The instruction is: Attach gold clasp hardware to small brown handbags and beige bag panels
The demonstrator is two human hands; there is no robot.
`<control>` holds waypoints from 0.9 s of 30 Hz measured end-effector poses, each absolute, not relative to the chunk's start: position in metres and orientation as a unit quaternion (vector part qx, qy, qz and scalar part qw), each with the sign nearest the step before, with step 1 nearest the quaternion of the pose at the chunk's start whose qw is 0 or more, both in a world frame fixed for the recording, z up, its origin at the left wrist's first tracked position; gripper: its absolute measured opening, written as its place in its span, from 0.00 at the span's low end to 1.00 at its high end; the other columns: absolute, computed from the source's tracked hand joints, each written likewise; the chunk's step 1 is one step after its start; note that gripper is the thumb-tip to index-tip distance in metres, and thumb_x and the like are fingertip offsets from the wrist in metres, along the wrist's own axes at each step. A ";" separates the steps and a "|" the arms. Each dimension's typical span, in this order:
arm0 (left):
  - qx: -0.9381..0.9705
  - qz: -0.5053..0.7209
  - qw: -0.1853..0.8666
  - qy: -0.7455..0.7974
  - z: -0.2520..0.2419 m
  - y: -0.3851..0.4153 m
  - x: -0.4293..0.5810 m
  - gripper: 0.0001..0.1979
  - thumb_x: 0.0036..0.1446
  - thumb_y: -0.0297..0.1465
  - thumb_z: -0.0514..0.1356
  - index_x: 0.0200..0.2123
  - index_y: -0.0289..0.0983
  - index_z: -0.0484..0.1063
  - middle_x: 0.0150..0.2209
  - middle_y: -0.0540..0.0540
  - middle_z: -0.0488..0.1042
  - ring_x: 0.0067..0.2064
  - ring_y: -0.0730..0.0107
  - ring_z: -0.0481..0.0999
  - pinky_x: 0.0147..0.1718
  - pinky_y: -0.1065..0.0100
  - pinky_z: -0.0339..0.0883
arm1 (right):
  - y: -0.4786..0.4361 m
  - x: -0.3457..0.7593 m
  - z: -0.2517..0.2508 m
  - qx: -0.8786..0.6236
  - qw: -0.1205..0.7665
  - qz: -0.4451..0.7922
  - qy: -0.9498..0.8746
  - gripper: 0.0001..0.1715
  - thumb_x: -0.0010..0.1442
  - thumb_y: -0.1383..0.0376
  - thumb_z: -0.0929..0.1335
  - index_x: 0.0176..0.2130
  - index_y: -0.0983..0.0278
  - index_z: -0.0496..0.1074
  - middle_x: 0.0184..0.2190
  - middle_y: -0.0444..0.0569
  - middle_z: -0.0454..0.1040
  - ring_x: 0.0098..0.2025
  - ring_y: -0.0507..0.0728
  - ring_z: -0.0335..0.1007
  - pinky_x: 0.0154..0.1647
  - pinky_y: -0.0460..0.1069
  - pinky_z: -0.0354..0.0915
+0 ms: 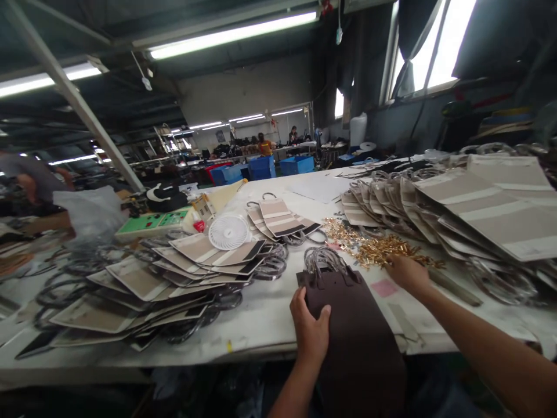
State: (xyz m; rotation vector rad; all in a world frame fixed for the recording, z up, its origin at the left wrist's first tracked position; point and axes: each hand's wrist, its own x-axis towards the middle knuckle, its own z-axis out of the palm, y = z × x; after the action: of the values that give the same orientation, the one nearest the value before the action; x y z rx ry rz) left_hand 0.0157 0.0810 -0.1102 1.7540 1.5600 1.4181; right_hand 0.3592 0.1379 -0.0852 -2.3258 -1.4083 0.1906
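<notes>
At white table [270, 313], smooth brown panel [354, 325]; glinting gold pieces [376, 251]

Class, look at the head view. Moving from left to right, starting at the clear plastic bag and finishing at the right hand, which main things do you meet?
Clear plastic bag, green-panelled box, white fan, left hand, dark brown bag piece, right hand.

Tube lights [235, 36] glow beneath a dark ceiling [174, 14] — a pale wall [243, 90] stands far back, bright windows [448, 49] and dark curtains [415, 26] at right.
</notes>
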 end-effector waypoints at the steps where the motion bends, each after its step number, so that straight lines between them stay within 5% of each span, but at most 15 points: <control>1: 0.635 0.499 0.189 0.559 -0.108 0.079 0.016 0.33 0.56 0.31 0.65 0.64 0.35 0.63 0.62 0.34 0.68 0.65 0.49 0.66 0.66 0.47 0.61 | 0.136 0.362 -0.084 -0.835 0.201 0.066 -0.508 0.16 0.60 0.60 0.68 0.43 0.61 0.83 0.42 0.59 0.83 0.45 0.69 0.79 0.42 0.55 0.66; 8: 0.743 0.354 0.125 0.554 -0.065 0.087 0.008 0.31 0.56 0.33 0.67 0.63 0.41 0.68 0.55 0.38 0.75 0.58 0.44 0.70 0.56 0.46 0.64 | 0.091 0.339 -0.071 -0.787 0.302 0.080 -0.532 0.25 0.61 0.57 0.65 0.53 0.62 0.81 0.38 0.54 0.84 0.40 0.63 0.81 0.41 0.52 0.71; 14: 0.753 0.359 0.100 0.542 -0.062 0.105 0.010 0.21 0.58 0.35 0.69 0.55 0.43 0.75 0.45 0.42 0.77 0.51 0.47 0.71 0.50 0.51 0.64 | 0.044 0.238 -0.050 -0.610 0.567 0.370 -0.412 0.29 0.55 0.49 0.76 0.49 0.64 0.81 0.35 0.52 0.83 0.34 0.65 0.82 0.37 0.55 0.78; 19: 0.738 0.401 0.118 0.530 -0.068 0.110 0.013 0.17 0.57 0.30 0.70 0.49 0.42 0.75 0.44 0.44 0.77 0.49 0.52 0.72 0.49 0.55 0.64 | 0.061 0.173 -0.058 -0.503 0.595 0.466 -0.419 0.28 0.52 0.49 0.80 0.46 0.62 0.79 0.36 0.50 0.82 0.34 0.62 0.81 0.34 0.53 0.77; 27: 0.714 0.441 0.162 0.519 -0.054 0.120 0.020 0.09 0.55 0.25 0.68 0.33 0.41 0.69 0.37 0.49 0.73 0.43 0.62 0.72 0.45 0.63 0.64 | 0.079 0.166 -0.072 -0.513 0.615 0.452 -0.392 0.28 0.51 0.48 0.80 0.44 0.64 0.78 0.37 0.50 0.81 0.38 0.60 0.79 0.35 0.51 0.77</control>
State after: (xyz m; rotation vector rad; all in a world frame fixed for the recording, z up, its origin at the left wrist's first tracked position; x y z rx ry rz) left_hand 0.0204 0.1203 -0.0538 2.0375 1.4824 1.2586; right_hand 0.1660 0.0794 -0.0721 -1.1818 -0.9041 1.0424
